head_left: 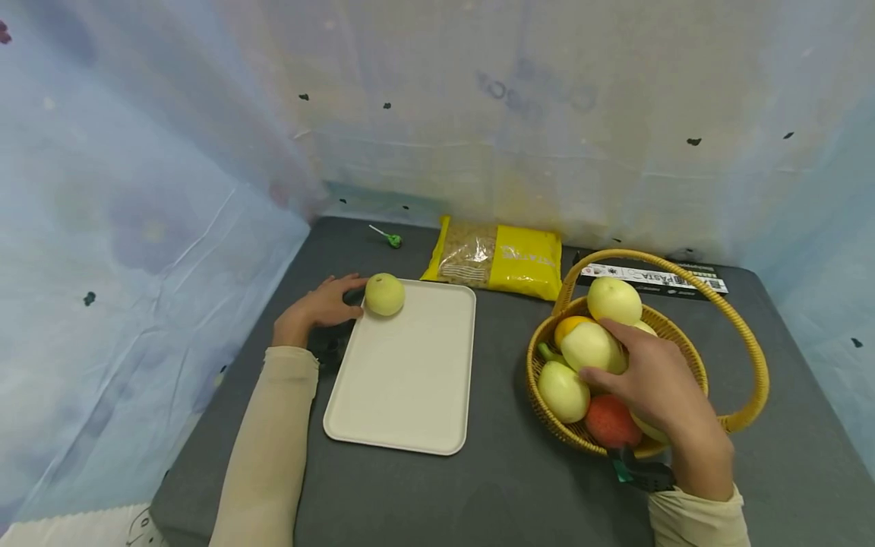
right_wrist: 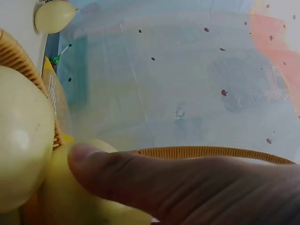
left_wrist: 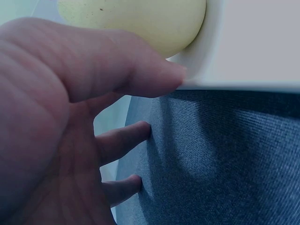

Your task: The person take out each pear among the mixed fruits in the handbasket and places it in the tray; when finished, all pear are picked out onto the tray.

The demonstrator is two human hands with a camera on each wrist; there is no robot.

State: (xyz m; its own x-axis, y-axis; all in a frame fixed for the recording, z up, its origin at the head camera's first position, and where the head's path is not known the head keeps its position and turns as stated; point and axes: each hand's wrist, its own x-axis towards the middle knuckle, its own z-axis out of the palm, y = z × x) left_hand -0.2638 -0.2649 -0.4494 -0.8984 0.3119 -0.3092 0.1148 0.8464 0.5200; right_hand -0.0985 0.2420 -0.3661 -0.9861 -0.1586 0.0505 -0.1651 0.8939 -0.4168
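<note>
On the far left corner of the white tray (head_left: 410, 372) sits a round, pale yellow-green fruit (head_left: 385, 295). My left hand (head_left: 328, 304) is beside it; its thumb touches the tray's rim and its other fingers are spread over the dark cloth in the left wrist view. At the right stands a wicker basket (head_left: 550, 418) of fruit. My right hand (head_left: 659, 380) reaches into it, thumb and forefinger round a pale yellow-green fruit (head_left: 589, 348). Close by in the basket lie another pale fruit (head_left: 614, 300), a red fruit (head_left: 611, 420) and an orange fruit (head_left: 570, 328).
Behind the tray lies a yellow bag (head_left: 526, 262) with a see-through window. A green lollipop (head_left: 393, 240) is at the back left. The basket's tall handle (head_left: 741, 327) arches over beside a black pasta box (head_left: 683, 281). Hanging cloth (head_left: 519, 137) closes off the table's back and sides.
</note>
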